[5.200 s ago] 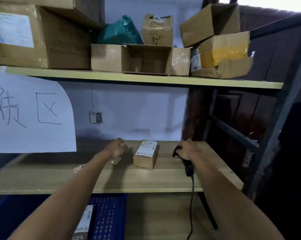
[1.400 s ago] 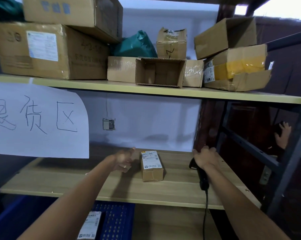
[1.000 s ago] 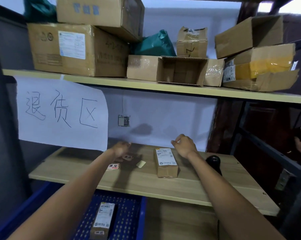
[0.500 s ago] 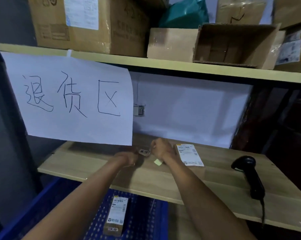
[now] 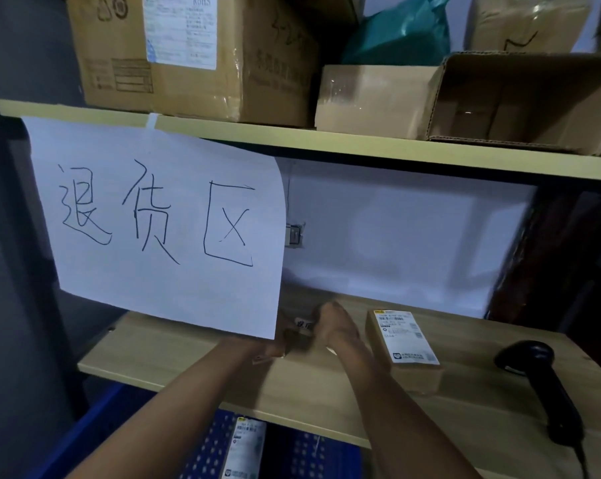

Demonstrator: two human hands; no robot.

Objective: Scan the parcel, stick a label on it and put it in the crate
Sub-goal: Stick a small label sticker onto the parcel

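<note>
1. On the lower wooden shelf (image 5: 195,354) the parcel (image 5: 404,347) lies flat, printed side up, untouched.
2. Off to the right the scanner (image 5: 541,382) now rests on the shelf; a second ago the right hand held it, so scanning looks finished.
3. Both hands have moved left of the parcel: the right hand (image 5: 337,330) and left hand (image 5: 274,344) meet over a small label (image 5: 303,323), apparently pinching or peeling it; blur hides the grip.
4. Below, the blue crate (image 5: 202,454) waits, already holding another box (image 5: 245,447).
</note>
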